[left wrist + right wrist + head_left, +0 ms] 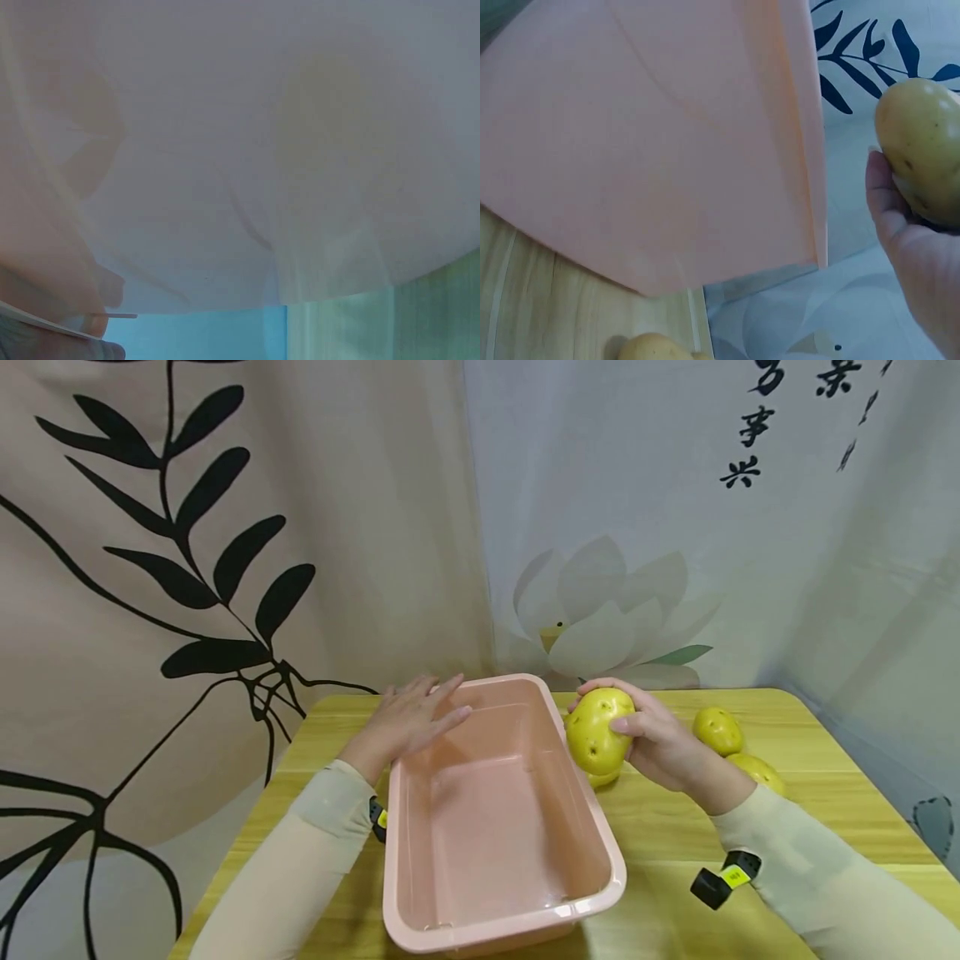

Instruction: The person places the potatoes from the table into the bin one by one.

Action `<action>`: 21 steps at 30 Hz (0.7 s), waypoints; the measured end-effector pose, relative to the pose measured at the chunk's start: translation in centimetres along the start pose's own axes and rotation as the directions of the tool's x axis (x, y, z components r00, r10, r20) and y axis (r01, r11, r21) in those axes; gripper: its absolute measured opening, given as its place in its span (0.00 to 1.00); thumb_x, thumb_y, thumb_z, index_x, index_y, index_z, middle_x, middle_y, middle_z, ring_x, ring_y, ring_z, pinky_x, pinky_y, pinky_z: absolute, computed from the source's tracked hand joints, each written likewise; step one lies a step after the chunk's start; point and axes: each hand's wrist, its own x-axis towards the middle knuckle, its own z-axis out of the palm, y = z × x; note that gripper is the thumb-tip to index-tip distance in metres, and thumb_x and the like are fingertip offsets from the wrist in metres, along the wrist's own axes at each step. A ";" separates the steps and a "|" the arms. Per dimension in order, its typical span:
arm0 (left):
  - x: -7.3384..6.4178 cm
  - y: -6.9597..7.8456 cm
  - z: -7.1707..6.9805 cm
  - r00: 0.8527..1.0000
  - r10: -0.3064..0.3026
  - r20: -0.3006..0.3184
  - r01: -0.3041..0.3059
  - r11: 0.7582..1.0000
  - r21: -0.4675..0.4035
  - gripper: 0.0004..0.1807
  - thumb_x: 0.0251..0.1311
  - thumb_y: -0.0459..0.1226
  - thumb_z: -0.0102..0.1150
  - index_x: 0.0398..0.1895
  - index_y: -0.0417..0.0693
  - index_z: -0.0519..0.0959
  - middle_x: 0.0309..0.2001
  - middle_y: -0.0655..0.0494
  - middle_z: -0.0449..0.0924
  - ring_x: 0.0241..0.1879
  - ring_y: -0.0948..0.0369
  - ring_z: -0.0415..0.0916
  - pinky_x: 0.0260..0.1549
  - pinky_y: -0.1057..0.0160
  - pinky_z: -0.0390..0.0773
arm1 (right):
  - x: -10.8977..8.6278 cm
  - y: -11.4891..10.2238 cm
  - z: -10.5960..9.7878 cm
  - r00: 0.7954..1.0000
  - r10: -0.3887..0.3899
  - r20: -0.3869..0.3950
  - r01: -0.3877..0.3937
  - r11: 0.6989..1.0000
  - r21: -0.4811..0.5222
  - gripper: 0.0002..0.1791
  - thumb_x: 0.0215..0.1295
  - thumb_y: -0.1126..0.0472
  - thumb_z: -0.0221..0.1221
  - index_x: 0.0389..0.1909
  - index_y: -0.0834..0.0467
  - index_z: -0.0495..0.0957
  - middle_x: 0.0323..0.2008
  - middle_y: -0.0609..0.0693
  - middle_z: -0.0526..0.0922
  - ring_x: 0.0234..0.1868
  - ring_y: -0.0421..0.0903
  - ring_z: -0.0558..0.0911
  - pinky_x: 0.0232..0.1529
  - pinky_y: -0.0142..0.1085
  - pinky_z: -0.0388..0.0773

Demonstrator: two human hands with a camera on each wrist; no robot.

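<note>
A pink plastic basin [487, 827] stands on the table with its inside bare. My left hand [408, 722] rests over the far left rim, fingers stretched out and thumb over the inside. Beyond the right rim, my right hand [660, 735] grips a yellow potato [597, 731], thumb on its near side. The right wrist view shows this potato [922, 142] raised beside the upper edge of the basin wall [652, 165]. Another potato [602, 778] lies on the table below it, mostly hidden. In the left wrist view the basin wall [202, 187] fills most of the picture.
Two more potatoes, one farther back [717, 731] and one nearer [757, 772], lie to the right, the nearer partly behind my right forearm. The wooden table [675, 902] ends at a curtain [360, 527] with printed leaves and a lotus.
</note>
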 end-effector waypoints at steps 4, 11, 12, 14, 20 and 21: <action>0.0 0.0 0.1 1.000 -0.003 0.001 0.003 1.000 -0.003 0.41 0.61 0.72 0.29 0.76 0.75 0.43 0.76 0.51 0.47 0.74 0.47 0.39 0.66 0.35 0.32 | 0.4 0.3 0.5 1.000 0.023 -0.015 -0.023 1.000 0.006 0.18 0.70 0.68 0.41 0.59 0.62 0.66 0.53 0.58 0.73 0.47 0.48 0.80 0.46 0.38 0.80; 0.2 0.0 0.2 1.000 0.011 -0.008 -0.010 1.000 0.025 0.42 0.60 0.73 0.27 0.76 0.73 0.44 0.75 0.51 0.48 0.74 0.47 0.41 0.66 0.35 0.34 | 1.1 1.1 1.1 0.995 0.089 -0.048 -0.093 0.990 -0.104 0.17 0.71 0.59 0.55 0.56 0.61 0.67 0.53 0.61 0.74 0.47 0.48 0.80 0.46 0.38 0.80; 0.2 -0.1 0.2 1.000 0.011 -0.008 -0.010 1.000 0.029 0.42 0.60 0.73 0.27 0.76 0.73 0.44 0.75 0.50 0.48 0.74 0.47 0.41 0.66 0.35 0.34 | 1.3 1.1 1.1 0.994 0.097 -0.041 -0.102 0.987 -0.125 0.20 0.69 0.60 0.57 0.56 0.63 0.66 0.54 0.62 0.73 0.48 0.49 0.80 0.46 0.38 0.80; 0.3 -0.1 0.2 1.000 0.010 -0.008 -0.009 0.999 0.033 0.42 0.60 0.73 0.27 0.76 0.73 0.45 0.75 0.50 0.48 0.74 0.47 0.41 0.66 0.35 0.35 | 1.5 1.2 1.2 0.994 0.110 -0.024 -0.113 0.979 -0.169 0.23 0.64 0.62 0.61 0.56 0.65 0.65 0.55 0.63 0.73 0.49 0.51 0.79 0.47 0.40 0.80; 0.4 -0.2 0.3 1.000 0.008 -0.020 -0.007 0.999 0.039 0.41 0.61 0.72 0.28 0.76 0.74 0.45 0.75 0.50 0.51 0.74 0.47 0.43 0.66 0.34 0.36 | 2.4 1.2 1.9 0.988 0.149 0.028 -0.133 0.943 -0.305 0.31 0.54 0.68 0.67 0.56 0.67 0.63 0.57 0.62 0.75 0.53 0.56 0.78 0.46 0.44 0.81; 0.4 -0.3 0.4 1.000 0.005 -0.021 -0.004 0.999 0.037 0.40 0.61 0.72 0.29 0.76 0.74 0.46 0.75 0.50 0.51 0.74 0.47 0.43 0.66 0.34 0.36 | 2.6 1.3 2.0 0.987 0.156 0.037 -0.135 0.936 -0.325 0.31 0.54 0.68 0.67 0.56 0.66 0.63 0.57 0.62 0.74 0.54 0.57 0.78 0.46 0.45 0.81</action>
